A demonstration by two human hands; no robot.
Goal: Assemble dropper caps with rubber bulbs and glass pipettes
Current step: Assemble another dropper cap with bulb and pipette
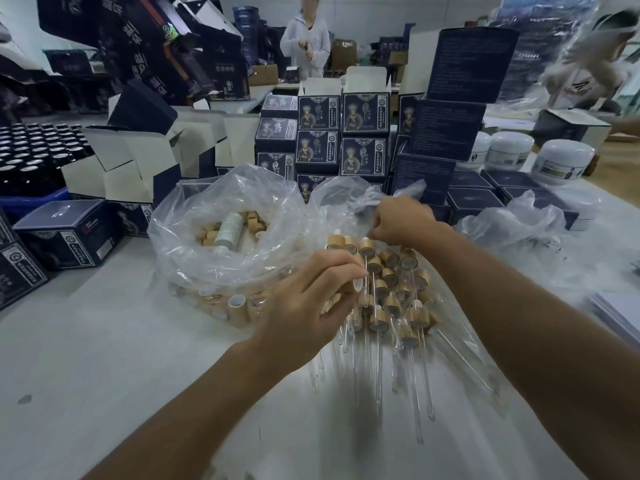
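Note:
My left hand [311, 296] pinches a wooden dropper cap [353, 284] between thumb and fingertips, above a heap of assembled droppers [391, 289] whose glass pipettes [415, 386] fan out toward me on the white table. Farther back, my right hand [398, 220] has its fingers curled at the far edge of the heap beside crumpled clear plastic; what it grips is hidden. A clear plastic bag [221, 216] to the left holds loose wooden caps [211, 233] and a white cylinder [228, 230].
Stacks of dark printed boxes [343, 133] stand behind the bags. Open white-lined cartons [138, 161] and a tray of dark bottles [31, 150] sit at the left. White jars [561, 161] stand at the right. Two people work in the background.

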